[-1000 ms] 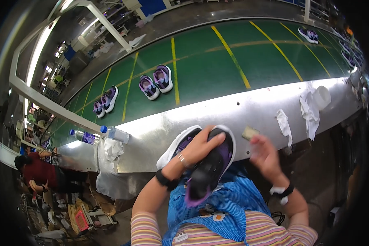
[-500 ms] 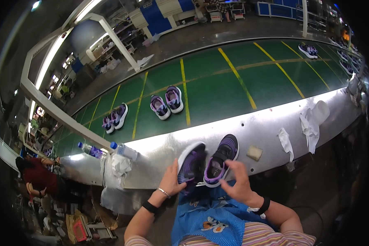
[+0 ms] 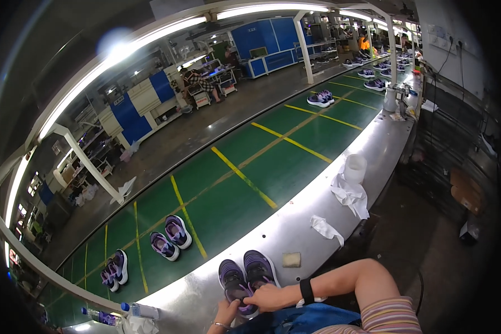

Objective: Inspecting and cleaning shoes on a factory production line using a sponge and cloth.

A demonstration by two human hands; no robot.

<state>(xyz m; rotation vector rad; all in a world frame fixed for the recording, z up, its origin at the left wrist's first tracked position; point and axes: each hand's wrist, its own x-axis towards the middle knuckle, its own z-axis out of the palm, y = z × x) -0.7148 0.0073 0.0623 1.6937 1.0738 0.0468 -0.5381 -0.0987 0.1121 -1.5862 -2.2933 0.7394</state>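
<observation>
Two dark purple sneakers with white soles stand side by side on the metal ledge, toes pointing away from me. My left hand [image 3: 226,312] is closed at the heel end of the left sneaker [image 3: 230,274]. Across the openings reaches my right hand [image 3: 266,298], its fingers curled in at the collars where the two shoes meet. It covers the heel of the right sneaker [image 3: 259,268]. The fingertips of both hands nearly touch. A small tan sponge block [image 3: 291,260] lies just right of the shoes.
Beyond the ledge [image 3: 217,253] runs a green conveyor belt [image 3: 228,195] with yellow lines, carrying pairs of sneakers [image 3: 171,238]. White cloths [image 3: 327,229] and a translucent cup [image 3: 355,168] sit to the right. Plastic bottles [image 3: 142,310] stand at the lower left, near a white frame post.
My view has swung right. The left sneaker, tilted in my left hand before, now stands beside the other. My right hand has gone from spread fingers to curled fingers at the collars.
</observation>
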